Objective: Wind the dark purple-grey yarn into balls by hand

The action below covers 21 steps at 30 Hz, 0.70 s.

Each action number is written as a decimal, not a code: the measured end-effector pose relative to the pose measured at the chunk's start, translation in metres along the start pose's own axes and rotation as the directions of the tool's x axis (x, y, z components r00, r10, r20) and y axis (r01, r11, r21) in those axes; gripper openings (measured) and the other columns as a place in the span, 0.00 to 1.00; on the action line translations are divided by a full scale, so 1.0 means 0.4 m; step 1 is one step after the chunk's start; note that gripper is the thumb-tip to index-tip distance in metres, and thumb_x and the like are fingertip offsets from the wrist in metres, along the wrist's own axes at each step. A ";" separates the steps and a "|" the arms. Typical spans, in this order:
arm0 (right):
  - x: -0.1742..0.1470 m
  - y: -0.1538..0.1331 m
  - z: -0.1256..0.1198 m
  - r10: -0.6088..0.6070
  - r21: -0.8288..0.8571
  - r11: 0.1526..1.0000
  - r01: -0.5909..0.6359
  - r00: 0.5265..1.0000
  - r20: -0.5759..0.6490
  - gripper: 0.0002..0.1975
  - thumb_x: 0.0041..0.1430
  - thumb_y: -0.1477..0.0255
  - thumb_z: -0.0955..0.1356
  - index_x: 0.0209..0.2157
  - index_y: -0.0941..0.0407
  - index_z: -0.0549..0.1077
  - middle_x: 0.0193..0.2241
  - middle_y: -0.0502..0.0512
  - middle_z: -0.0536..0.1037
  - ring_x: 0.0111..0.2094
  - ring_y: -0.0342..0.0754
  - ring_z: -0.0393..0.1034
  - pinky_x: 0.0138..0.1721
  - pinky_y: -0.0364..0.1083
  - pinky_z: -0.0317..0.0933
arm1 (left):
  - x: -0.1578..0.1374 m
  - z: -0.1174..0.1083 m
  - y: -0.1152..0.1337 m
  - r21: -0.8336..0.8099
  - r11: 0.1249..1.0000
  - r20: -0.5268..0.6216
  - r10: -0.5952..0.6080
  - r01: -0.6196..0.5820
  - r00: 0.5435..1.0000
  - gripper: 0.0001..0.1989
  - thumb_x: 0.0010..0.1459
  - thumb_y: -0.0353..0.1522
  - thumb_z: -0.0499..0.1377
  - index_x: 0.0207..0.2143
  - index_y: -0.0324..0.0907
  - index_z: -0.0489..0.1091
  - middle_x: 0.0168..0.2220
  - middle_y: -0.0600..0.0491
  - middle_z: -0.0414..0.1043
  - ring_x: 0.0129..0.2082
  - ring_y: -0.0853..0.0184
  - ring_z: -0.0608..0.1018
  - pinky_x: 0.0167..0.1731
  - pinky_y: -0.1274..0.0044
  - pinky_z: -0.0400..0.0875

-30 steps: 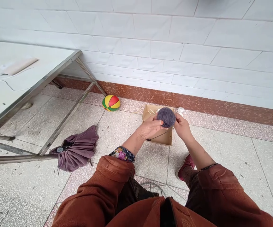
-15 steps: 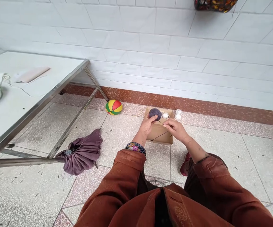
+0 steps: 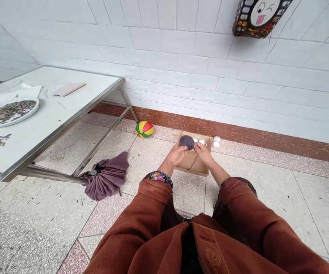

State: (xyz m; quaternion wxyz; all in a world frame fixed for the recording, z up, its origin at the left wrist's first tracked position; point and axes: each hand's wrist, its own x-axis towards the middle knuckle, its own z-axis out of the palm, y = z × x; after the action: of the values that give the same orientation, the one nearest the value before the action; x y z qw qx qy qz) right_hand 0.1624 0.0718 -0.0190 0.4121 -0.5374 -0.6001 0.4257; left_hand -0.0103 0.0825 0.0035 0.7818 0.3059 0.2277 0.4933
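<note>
Nearest is the person's rust-brown jacket (image 3: 158, 243), soft and matte, its sleeves reaching forward and down with thick folded cuffs; a flowered inner cuff (image 3: 161, 177) shows at the left wrist. The forearms slant inward so the hands meet low in front of the body. The left hand (image 3: 175, 154) cups a dark purple-grey yarn ball (image 3: 186, 141) from the left and below, thumb laid across its face, grasping it above the box. The right hand (image 3: 203, 154) comes in from the other side, fingers bunched at the ball's right edge; whether they pinch the yarn I cannot tell. Below, a shallow brown cardboard box (image 3: 201, 168) sits on the speckled stone floor (image 3: 238, 213), a dark strand (image 3: 192, 163) trailing across its inside. Round white balls (image 3: 201, 142) lie at its far end, and more white balls (image 3: 216, 144) rest on the floor just beside it. To the left, a purple cloth umbrella (image 3: 110, 182) lies in loose pleats near a metal-framed table (image 3: 73, 101), whose smooth white top bears a rimmed dish (image 3: 33, 110) of slim, dark seeds (image 3: 10, 111). Farther off, a glossy red, yellow and green ball (image 3: 144, 129) sits by the table leg, before a veined red-brown skirting (image 3: 238, 129) and white tiled wall (image 3: 164, 76), where a black lattice basket (image 3: 238, 26) hangs.
</note>
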 end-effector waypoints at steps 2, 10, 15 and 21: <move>-0.040 0.021 0.036 -0.019 -0.020 1.000 0.019 1.000 0.006 0.21 0.62 0.48 0.62 0.32 0.52 0.69 0.21 0.46 0.65 0.23 0.46 0.60 0.28 0.45 0.59 | 0.004 -0.001 0.001 -0.011 0.998 -0.075 0.056 -0.057 0.996 0.29 0.41 0.28 0.71 0.49 0.43 0.72 0.41 0.52 0.77 0.42 0.66 0.77 0.49 0.71 0.68; -0.130 0.019 0.027 -0.201 -0.121 0.970 0.210 0.976 0.082 0.13 0.65 0.61 0.64 0.37 0.53 0.77 0.33 0.54 0.80 0.33 0.50 0.71 0.40 0.48 0.65 | 0.035 0.005 -0.039 0.168 0.985 -0.270 0.086 -0.041 0.959 0.28 0.41 0.27 0.71 0.48 0.42 0.72 0.38 0.55 0.77 0.36 0.71 0.76 0.40 0.78 0.67; -0.182 0.004 -0.011 -0.266 -0.105 0.948 0.299 0.931 0.249 0.12 0.65 0.69 0.63 0.38 0.54 0.78 0.36 0.55 0.84 0.35 0.50 0.76 0.43 0.49 0.68 | 0.076 -0.012 -0.039 0.056 0.997 -0.318 -0.034 0.054 0.948 0.19 0.46 0.29 0.67 0.44 0.40 0.72 0.39 0.51 0.79 0.38 0.68 0.79 0.47 0.72 0.72; -0.245 0.000 -0.099 -0.243 0.001 0.967 0.253 0.927 0.284 0.13 0.65 0.68 0.63 0.36 0.54 0.79 0.35 0.55 0.85 0.36 0.50 0.78 0.41 0.49 0.69 | 0.086 -0.055 -0.009 0.058 0.977 -0.384 -0.168 0.206 0.908 0.14 0.49 0.31 0.64 0.41 0.39 0.72 0.38 0.45 0.80 0.38 0.61 0.82 0.49 0.67 0.75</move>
State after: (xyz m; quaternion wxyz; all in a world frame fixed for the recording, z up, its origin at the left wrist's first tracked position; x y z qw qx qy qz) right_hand 0.2082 -0.0231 -0.0109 0.3633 -0.3983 -0.7232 0.4317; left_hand -0.0083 0.1180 -0.0165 0.7513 0.2201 0.4257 0.4538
